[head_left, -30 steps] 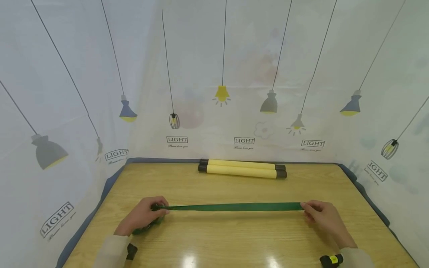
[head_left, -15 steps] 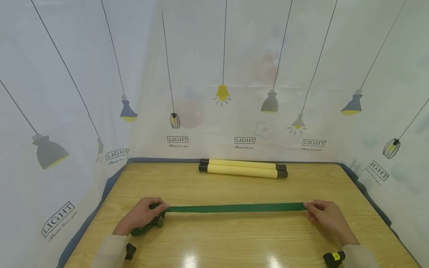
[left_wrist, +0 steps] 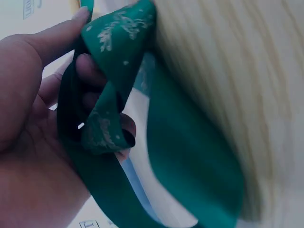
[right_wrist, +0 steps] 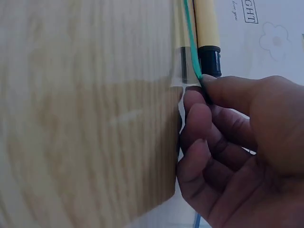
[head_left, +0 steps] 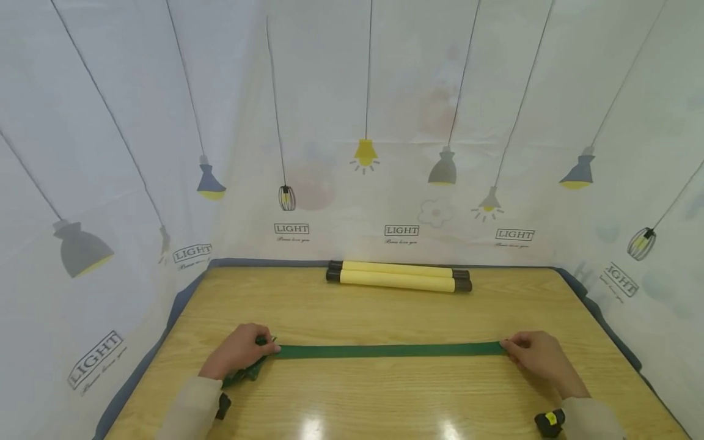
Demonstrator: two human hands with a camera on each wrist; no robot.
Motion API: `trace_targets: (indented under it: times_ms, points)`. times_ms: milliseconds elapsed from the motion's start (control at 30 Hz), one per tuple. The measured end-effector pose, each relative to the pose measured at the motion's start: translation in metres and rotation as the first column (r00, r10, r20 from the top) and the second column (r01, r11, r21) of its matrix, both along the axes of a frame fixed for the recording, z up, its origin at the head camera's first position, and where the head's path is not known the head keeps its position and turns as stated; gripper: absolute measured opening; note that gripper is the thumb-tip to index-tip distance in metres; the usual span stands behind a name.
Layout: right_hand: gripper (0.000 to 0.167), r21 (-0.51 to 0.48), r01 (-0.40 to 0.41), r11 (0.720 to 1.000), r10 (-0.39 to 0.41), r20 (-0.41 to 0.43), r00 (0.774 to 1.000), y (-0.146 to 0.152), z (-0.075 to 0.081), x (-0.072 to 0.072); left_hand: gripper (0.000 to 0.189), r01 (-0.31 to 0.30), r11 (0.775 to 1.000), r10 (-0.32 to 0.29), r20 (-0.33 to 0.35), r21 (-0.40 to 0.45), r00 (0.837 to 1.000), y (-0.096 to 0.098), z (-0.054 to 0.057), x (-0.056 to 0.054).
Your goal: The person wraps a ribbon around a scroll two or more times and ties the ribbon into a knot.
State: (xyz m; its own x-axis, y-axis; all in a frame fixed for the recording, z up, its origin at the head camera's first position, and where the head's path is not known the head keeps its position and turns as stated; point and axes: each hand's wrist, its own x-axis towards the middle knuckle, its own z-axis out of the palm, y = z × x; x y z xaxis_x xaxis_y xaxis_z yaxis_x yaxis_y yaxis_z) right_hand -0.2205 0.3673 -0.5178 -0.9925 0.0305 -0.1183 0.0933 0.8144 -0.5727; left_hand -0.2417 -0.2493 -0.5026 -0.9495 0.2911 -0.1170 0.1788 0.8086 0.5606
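A green ribbon (head_left: 385, 351) stretches straight between both hands, low over the wooden table. My left hand (head_left: 242, 349) pinches it at one side, and the rest of the ribbon bunches in loops under and behind the fingers. In the left wrist view the looped ribbon (left_wrist: 190, 142) shows pale printed lettering and winds among the curled fingers. At the other side my right hand (head_left: 536, 357) pinches the ribbon's end between thumb and forefinger. From the right wrist, the ribbon (right_wrist: 191, 33) appears edge-on as a thin strip, with the other fingers of that hand curled below the pinch.
Two yellow rods (head_left: 396, 278) with black ends lie side by side at the table's far edge. The wooden table (head_left: 352, 397) meets a pale cloth wall (head_left: 352, 79) printed with hanging lamps on its back and sides.
The taut ribbon has come slightly nearer the person and turned its flat side. My left hand shifted a little right with its fingers regripped; my right hand moved slightly right and nearer.
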Motion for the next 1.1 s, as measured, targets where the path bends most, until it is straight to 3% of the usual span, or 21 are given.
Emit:
trace_targets:
  times_ms: [267,433,633,800,933,1100]
  points:
    - [0.028,0.131,-0.045,0.99,0.052,-0.054,0.997,-0.004,0.002,-0.004,0.018,-0.047,0.998,0.048,0.04,-0.039,0.998,0.006,-0.003,0.001]
    - [0.033,0.179,-0.095,0.979,0.1,-0.019,0.995,-0.003,0.004,-0.002,0.019,-0.066,0.996,0.07,0.059,-0.062,0.996,0.006,-0.005,0.0]
    - [0.049,0.236,-0.123,0.964,0.116,0.041,0.992,0.004,0.016,-0.005,0.019,-0.041,0.997,0.045,0.058,-0.066,0.997,0.009,-0.008,-0.003]
    - [0.073,0.256,-0.132,0.958,0.151,-0.058,0.987,0.0,0.024,-0.016,0.019,-0.038,0.997,0.041,0.049,-0.07,0.998,0.011,-0.004,-0.004]
    - [0.083,0.251,-0.176,0.952,0.218,-0.152,0.964,-0.013,0.031,-0.024,0.02,-0.05,0.995,0.055,0.059,-0.083,0.997,0.011,-0.002,-0.003]
    - [0.091,0.239,-0.246,0.939,0.295,-0.196,0.935,-0.028,0.038,-0.035,0.019,-0.059,0.997,0.064,0.097,-0.055,0.993,0.014,-0.004,-0.001]
